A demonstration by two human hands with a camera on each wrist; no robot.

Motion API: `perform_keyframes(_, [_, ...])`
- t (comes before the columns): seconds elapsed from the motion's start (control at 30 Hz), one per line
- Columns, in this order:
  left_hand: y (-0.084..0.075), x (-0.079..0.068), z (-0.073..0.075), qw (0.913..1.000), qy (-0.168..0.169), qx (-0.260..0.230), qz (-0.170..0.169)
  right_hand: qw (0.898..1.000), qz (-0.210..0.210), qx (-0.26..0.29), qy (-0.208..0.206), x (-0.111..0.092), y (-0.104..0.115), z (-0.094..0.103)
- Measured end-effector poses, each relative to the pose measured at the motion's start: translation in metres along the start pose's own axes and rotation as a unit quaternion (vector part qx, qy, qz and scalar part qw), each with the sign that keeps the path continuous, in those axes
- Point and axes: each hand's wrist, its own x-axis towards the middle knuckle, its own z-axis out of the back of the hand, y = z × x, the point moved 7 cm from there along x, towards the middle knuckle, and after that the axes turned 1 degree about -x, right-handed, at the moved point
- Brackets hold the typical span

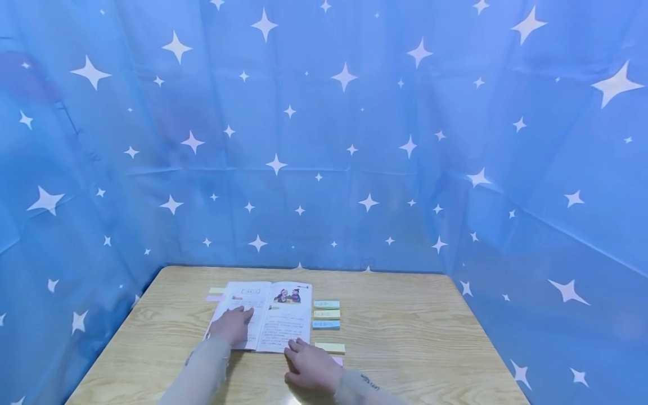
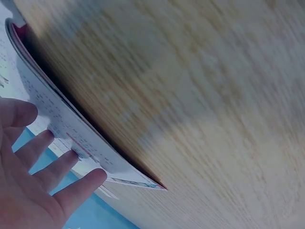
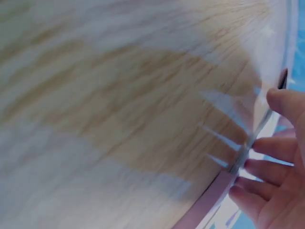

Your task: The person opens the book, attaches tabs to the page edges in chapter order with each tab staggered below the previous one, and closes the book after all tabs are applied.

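Pictured with an open book (image 1: 288,319) lying on the wooden surface (image 1: 410,326), left hand (image 1: 230,326) extended over the left page and right hand (image 1: 312,364) uncurled at the lower right corner, likely best steadied by light pressure clear of the print (image 1: 283,329), with that, sticky tabs (image 1: 326,314) and sleeve lettering (image 1: 370,382) too small to read.

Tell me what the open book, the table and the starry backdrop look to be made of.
Open book: paper, apparently smooth; its thin printed pages curve at the edge in the left wrist view.
Table: wood or wood-look laminate, with streaky grain and some glare at the near side.
Starry backdrop: probably thin fabric, possibly plastic sheeting; it hangs with creases and soft folds.
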Motion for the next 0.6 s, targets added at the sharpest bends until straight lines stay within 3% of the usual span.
perform_keyframes(0.2, [-0.002, 0.006, 0.001, 0.9997, -0.022, 0.007, 0.004, 0.999, 0.011, -0.030, -0.019, -0.003, -0.010, -0.001])
perform_keyframes(0.4, [-0.012, 0.010, 0.006, 0.9986, -0.051, 0.010, -0.007, 1.000, -0.006, -0.021, 0.006, -0.003, -0.020, -0.006])
perform_keyframes(0.6, [-0.020, 0.005, 0.002, 0.9986, -0.049, 0.009, -0.020, 1.000, -0.006, -0.010, 0.017, -0.002, -0.016, -0.009])
